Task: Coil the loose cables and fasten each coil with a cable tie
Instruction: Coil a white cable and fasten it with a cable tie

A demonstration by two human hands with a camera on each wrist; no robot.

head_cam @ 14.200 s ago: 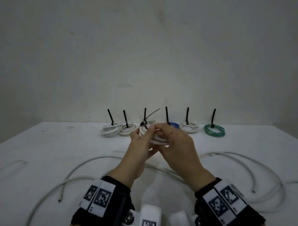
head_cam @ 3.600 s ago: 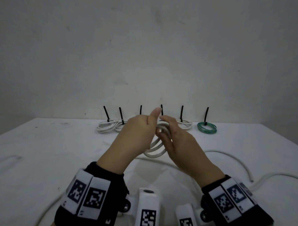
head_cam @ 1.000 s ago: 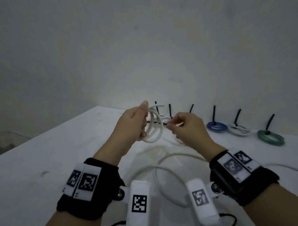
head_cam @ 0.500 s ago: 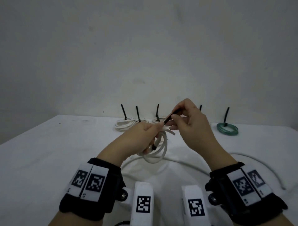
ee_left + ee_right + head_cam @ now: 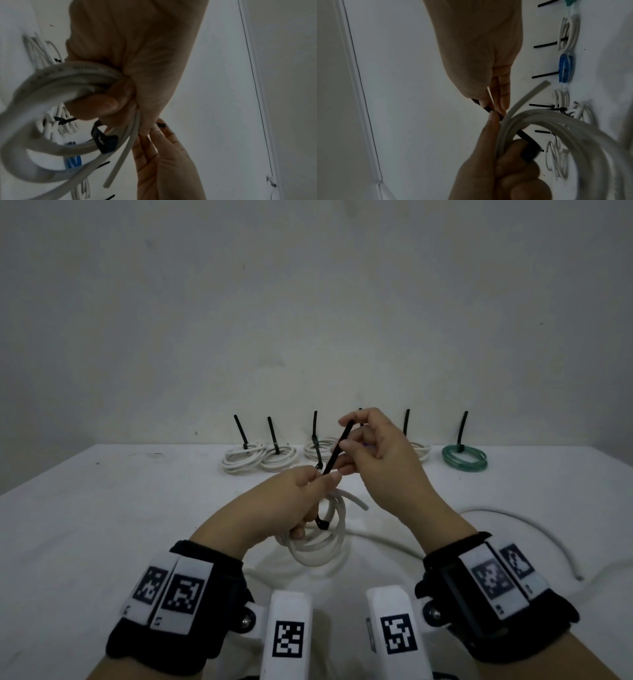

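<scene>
My left hand (image 5: 317, 486) grips a white cable coil (image 5: 322, 553) held upright above the table, its loose end (image 5: 359, 503) poking right. A black cable tie (image 5: 337, 450) runs up from between the left fingers, and its square head (image 5: 322, 523) hangs inside the coil. My right hand (image 5: 346, 436) pinches the tie's upper part between thumb and fingers. In the left wrist view the tie head (image 5: 106, 142) sits against the coil (image 5: 51, 81) below my curled fingers (image 5: 102, 105). The right wrist view shows my right fingertips (image 5: 488, 105) on the tie (image 5: 527, 139) beside the coil (image 5: 556, 121).
Tied coils line the back of the table (image 5: 102, 508) by the wall: white coils (image 5: 245, 460), one more white coil (image 5: 419, 451) and a green coil (image 5: 464, 458), ties standing up. A blue coil (image 5: 565, 67) lies among them. A loose white cable (image 5: 513, 529) curves on the right.
The right hand has slid higher along the black tie, which now stands steeper. The left hand still holds the coil in about the same place.
</scene>
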